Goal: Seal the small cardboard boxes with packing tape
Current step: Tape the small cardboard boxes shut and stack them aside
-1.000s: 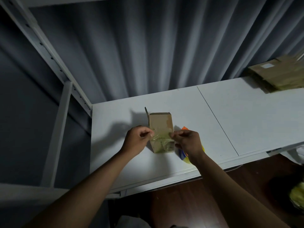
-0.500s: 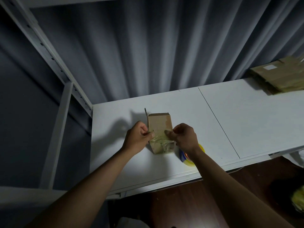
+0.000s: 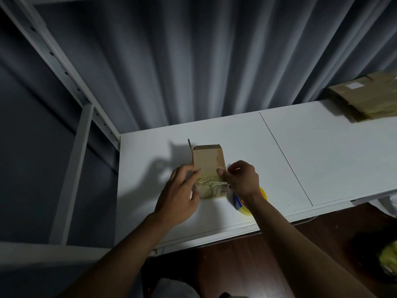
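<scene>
A small brown cardboard box [image 3: 208, 160] lies on the white table [image 3: 322, 151], its near end wrapped in crinkled clear tape [image 3: 211, 187]. My left hand [image 3: 180, 194] rests against the box's left side with fingers fairly straight, touching the taped end. My right hand [image 3: 241, 178] has curled fingers on the box's right edge, thumb pressing the tape there. A tape roll with a yellow, blue and orange body [image 3: 247, 203] lies partly hidden under my right wrist.
A stack of flattened cardboard boxes [image 3: 369, 97] sits at the table's far right. A white metal shelving frame [image 3: 81, 117] stands at the left. Grey curtains hang behind. A yellowish object [image 3: 390, 257] lies on the dark floor at lower right.
My left hand has opened, going from pinching the tape to lying flat along the box's left side. My right hand stays on the right edge, pressing the tape down.
</scene>
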